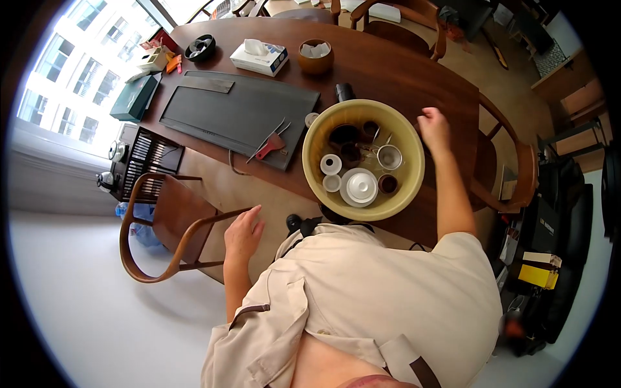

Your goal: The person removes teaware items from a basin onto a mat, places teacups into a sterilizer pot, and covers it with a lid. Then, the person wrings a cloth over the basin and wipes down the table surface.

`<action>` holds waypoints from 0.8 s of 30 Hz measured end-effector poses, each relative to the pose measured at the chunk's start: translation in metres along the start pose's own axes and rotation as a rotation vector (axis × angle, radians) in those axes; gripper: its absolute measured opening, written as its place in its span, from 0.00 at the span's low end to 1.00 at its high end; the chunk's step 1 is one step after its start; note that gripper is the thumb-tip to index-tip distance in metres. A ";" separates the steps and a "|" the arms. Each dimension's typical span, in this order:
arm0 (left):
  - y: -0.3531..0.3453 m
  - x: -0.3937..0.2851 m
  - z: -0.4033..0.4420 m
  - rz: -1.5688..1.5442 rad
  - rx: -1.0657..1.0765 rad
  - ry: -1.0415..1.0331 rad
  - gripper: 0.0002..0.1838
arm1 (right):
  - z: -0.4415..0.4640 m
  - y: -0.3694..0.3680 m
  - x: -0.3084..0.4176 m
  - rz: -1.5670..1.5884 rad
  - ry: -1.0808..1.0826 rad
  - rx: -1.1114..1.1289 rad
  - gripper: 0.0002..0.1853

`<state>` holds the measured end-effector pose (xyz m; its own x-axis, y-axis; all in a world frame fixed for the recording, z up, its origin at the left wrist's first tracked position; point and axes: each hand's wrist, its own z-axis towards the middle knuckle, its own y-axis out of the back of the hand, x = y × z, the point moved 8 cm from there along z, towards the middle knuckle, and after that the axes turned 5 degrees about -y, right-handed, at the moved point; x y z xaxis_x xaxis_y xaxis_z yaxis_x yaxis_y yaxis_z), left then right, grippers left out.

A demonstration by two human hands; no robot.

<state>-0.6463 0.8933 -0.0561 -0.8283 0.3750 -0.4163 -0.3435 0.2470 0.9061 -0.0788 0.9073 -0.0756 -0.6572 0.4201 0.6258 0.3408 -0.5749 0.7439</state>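
Observation:
A large yellow basin stands near the edge of the wooden table. In it lie a white lidded bowl, small white cups, dark brown cups and a glass strainer or cup. My right hand hovers just right of the basin's rim, its fingers curled and nothing visible in them. Away from the table, my left hand hangs beside the chair with fingers apart and holds nothing. Left of the basin, tongs and a red tool rest on a dark tray.
A tissue box, a wooden bowl and a black bowl stand at the table's back. One wooden chair is on the left, another on the right. A black rack stands by the window.

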 end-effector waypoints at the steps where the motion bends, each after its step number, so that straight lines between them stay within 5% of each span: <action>1: -0.001 0.002 -0.002 -0.025 -0.006 0.014 0.21 | -0.015 -0.018 0.026 0.033 0.058 0.090 0.16; 4: 0.001 0.018 -0.006 -0.054 -0.019 0.065 0.22 | -0.077 -0.065 0.125 0.044 0.366 0.385 0.21; 6: 0.006 0.035 -0.008 -0.063 -0.028 0.101 0.22 | -0.117 -0.091 0.167 -0.314 0.659 0.437 0.26; 8: 0.016 0.054 -0.009 -0.084 -0.059 0.102 0.22 | -0.133 -0.127 0.163 -0.590 0.686 0.561 0.39; 12: 0.030 0.109 -0.024 -0.112 -0.071 0.129 0.22 | -0.138 -0.173 0.132 -0.800 0.661 0.622 0.31; 16: 0.060 0.175 -0.027 -0.058 -0.040 0.113 0.21 | -0.141 -0.155 0.133 -0.790 0.579 0.525 0.17; 24: 0.097 0.271 0.016 0.093 0.067 0.058 0.20 | -0.118 -0.139 0.142 -0.440 0.548 0.407 0.34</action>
<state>-0.8971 1.0337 -0.0824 -0.8798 0.3476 -0.3243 -0.2357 0.2735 0.9325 -0.2984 0.9644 -0.1178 -0.9879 0.0840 0.1303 0.1225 -0.0922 0.9882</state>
